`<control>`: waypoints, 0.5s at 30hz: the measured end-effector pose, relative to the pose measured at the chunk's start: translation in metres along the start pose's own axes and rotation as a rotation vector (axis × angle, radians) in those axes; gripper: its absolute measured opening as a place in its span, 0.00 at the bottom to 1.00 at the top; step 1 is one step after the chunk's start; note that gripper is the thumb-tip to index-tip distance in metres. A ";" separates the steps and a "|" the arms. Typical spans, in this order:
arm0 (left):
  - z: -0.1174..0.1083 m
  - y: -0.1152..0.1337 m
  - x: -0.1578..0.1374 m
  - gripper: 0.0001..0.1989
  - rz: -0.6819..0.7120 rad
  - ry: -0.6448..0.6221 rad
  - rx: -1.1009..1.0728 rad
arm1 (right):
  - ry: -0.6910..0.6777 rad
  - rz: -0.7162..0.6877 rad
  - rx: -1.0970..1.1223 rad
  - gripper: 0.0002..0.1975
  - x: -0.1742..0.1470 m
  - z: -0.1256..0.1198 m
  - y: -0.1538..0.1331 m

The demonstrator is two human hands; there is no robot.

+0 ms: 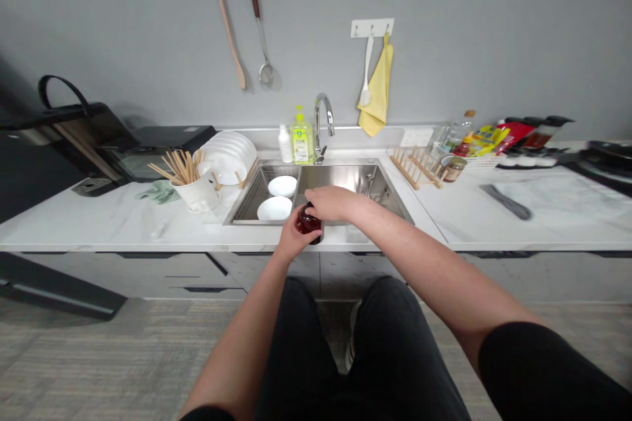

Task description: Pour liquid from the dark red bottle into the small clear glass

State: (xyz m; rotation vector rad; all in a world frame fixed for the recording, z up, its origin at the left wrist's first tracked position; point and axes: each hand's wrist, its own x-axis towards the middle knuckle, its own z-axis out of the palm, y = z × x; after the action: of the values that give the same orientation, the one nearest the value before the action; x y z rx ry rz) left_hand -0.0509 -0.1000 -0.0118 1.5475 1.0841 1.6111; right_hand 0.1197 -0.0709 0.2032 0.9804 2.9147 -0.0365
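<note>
At the front edge of the sink, a small dark red jar is in my hands. My left hand is wrapped around its side, thumb across the front. From above, my right hand has its fingers closed on the jar's dark top; whether that is a separate lid is hidden by the fingers. Two white bowls sit in the sink's left basin, just beyond my left hand. The steel right basin lies behind my right hand.
A chrome faucet rises behind the sink, beside a green soap bottle. To the left stand racked white plates and a holder of chopsticks. On the right are a wooden rack, a jar and several condiment bottles.
</note>
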 end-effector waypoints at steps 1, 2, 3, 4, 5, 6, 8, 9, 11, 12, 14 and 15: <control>0.000 0.000 0.000 0.48 -0.004 -0.001 -0.001 | 0.023 0.003 -0.009 0.23 0.000 -0.001 0.000; 0.000 0.000 0.000 0.46 -0.011 -0.007 0.000 | 0.049 0.027 -0.028 0.25 0.000 -0.002 -0.001; -0.001 0.000 -0.001 0.45 -0.019 -0.015 0.004 | 0.072 0.065 -0.051 0.27 0.001 -0.003 -0.003; -0.001 0.000 -0.001 0.43 -0.025 -0.020 0.010 | 0.090 0.104 -0.072 0.29 0.001 -0.003 -0.006; -0.001 0.000 -0.001 0.41 -0.029 -0.024 0.019 | 0.095 0.136 -0.088 0.31 0.001 -0.004 -0.009; -0.001 0.000 -0.001 0.40 -0.030 -0.026 0.027 | 0.090 0.150 -0.097 0.30 0.000 -0.005 -0.012; -0.001 -0.001 -0.001 0.43 -0.022 -0.023 0.026 | 0.066 0.119 -0.096 0.25 -0.003 -0.008 -0.016; -0.001 -0.001 -0.001 0.45 -0.016 -0.020 0.016 | 0.057 0.094 -0.092 0.22 -0.005 -0.010 -0.017; 0.000 -0.002 0.000 0.49 0.000 -0.016 -0.011 | 0.039 0.059 -0.086 0.17 -0.009 -0.013 -0.020; 0.000 -0.002 0.000 0.50 0.009 -0.014 -0.018 | 0.035 0.049 -0.085 0.17 -0.009 -0.013 -0.021; 0.000 -0.003 0.000 0.48 0.015 -0.015 -0.007 | 0.049 0.051 -0.089 0.17 -0.007 -0.012 -0.024; 0.000 -0.004 0.000 0.46 0.008 -0.018 0.006 | 0.062 0.056 -0.095 0.17 -0.005 -0.010 -0.026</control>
State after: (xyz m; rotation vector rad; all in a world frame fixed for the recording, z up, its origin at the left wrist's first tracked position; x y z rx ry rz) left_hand -0.0515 -0.0985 -0.0151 1.5692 1.0760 1.5980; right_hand 0.1075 -0.0938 0.2133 1.0659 2.9116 0.1367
